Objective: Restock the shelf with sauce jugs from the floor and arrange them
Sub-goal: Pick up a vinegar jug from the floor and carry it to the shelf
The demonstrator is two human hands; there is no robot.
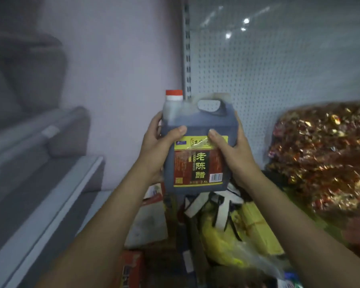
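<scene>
A dark sauce jug (197, 163) with a red and white cap, a moulded handle and a yellow, red and black label is held upright in mid-air in front of me. My left hand (156, 146) grips its left side, thumb across the front above the label. My right hand (235, 154) grips its right side, thumb on the label's yellow top band. The jug hangs in front of the white pegboard back panel (279, 84) of the shelf unit. No shelf board shows under the jug.
A big clear bag of red dried chillies (324, 159) fills the right. Below the jug lie yellow packets (233, 235), cartons (146, 221) and plastic-wrapped goods. A slotted upright (187, 48) stands behind the jug. Grey chest-freezer lids (33, 167) run along the left beside a pale wall.
</scene>
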